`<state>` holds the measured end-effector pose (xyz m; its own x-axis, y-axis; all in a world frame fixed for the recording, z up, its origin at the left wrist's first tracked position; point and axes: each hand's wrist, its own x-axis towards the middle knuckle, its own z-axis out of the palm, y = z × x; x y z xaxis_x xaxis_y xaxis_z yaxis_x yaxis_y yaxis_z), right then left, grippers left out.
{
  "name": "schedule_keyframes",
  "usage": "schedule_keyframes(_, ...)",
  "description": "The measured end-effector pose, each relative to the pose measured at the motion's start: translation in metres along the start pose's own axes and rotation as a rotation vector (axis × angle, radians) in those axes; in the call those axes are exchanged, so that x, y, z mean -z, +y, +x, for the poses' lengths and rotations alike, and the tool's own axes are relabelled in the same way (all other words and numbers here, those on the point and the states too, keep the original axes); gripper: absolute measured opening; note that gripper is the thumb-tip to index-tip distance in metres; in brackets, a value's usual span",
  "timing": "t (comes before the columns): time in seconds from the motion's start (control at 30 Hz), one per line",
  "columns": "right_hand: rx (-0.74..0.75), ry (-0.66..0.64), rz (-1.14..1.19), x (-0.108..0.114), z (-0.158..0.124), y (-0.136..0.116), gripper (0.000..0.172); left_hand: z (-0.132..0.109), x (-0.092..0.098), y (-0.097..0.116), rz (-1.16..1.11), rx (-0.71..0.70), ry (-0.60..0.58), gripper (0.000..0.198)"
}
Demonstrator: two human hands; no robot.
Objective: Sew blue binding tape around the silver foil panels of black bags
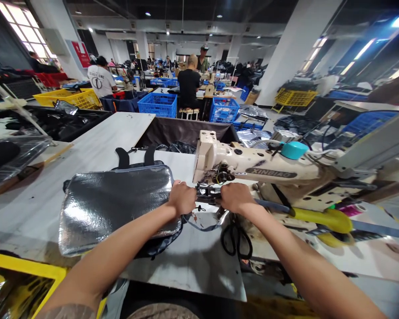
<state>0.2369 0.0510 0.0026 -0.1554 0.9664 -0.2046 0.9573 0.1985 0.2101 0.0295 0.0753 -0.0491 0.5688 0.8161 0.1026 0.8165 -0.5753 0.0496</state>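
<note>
A bag with a shiny silver lining [116, 206] lies on the table to the left, its dark straps [149, 156] sticking up behind. My left hand [182, 198] is closed on the bag's right edge, left of the needle area. Across the needle area my right hand [237, 197] is closed beside the metal parts under the sewing machine [269, 170]; its fingers hide what they hold. A grey strip [272, 206] runs to the right from near that hand. Below it lies a pair of black-handled scissors [236, 241]. A thin dark strip loops down between both hands.
A yellow crate [26, 270] stands at the lower left. Behind the table is a dark cloth-lined bin [189, 130]. A yellow sleeve-like piece [322, 219] and a magenta thread spool [352, 209] sit right of the machine. Several people work farther back among blue crates [158, 105].
</note>
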Motion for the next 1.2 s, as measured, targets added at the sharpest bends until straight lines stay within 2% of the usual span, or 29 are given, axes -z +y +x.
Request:
schedule_keyframes(0.3,0.018,0.006,0.095,-0.004,0.001,-0.004,0.042,-0.006,0.002,-0.014,0.023,-0.036,0.017,0.019)
schedule_keyframes(0.47,0.013,0.007,0.11,-0.005,0.001,-0.01,0.042,-0.008,0.007,-0.016,0.042,-0.07,-0.033,0.016)
schedule_keyframes(0.6,0.03,0.037,0.115,-0.009,-0.004,-0.014,0.038,-0.007,0.015,-0.026,0.014,-0.199,-0.109,0.018)
schedule_keyframes(0.67,0.048,0.047,0.128,-0.012,-0.007,-0.015,0.033,-0.011,0.019,-0.033,-0.029,-0.238,-0.045,0.018)
schedule_keyframes(0.77,0.063,0.059,0.154,-0.015,-0.008,-0.015,0.03,-0.021,0.024,-0.041,-0.109,-0.222,0.122,0.025)
schedule_keyframes(0.83,0.083,0.074,0.165,-0.014,-0.009,-0.013,0.03,-0.03,0.029,-0.041,-0.142,-0.216,0.171,0.023)
schedule_keyframes(0.93,0.127,0.09,0.168,-0.008,-0.014,-0.006,0.028,-0.045,0.039,-0.031,-0.151,-0.197,0.183,0.022)
schedule_keyframes(1.07,0.174,0.196,0.201,-0.002,-0.031,0.011,0.029,-0.067,0.048,-0.003,-0.139,-0.224,0.094,0.022)
schedule_keyframes(1.17,0.213,0.31,0.32,-0.013,-0.048,0.031,0.036,-0.077,0.044,0.022,-0.128,-0.27,0.028,0.028)
schedule_keyframes(1.2,0.239,0.331,0.372,-0.019,-0.053,0.037,0.042,-0.076,0.041,0.03,-0.12,-0.291,0.004,0.03)
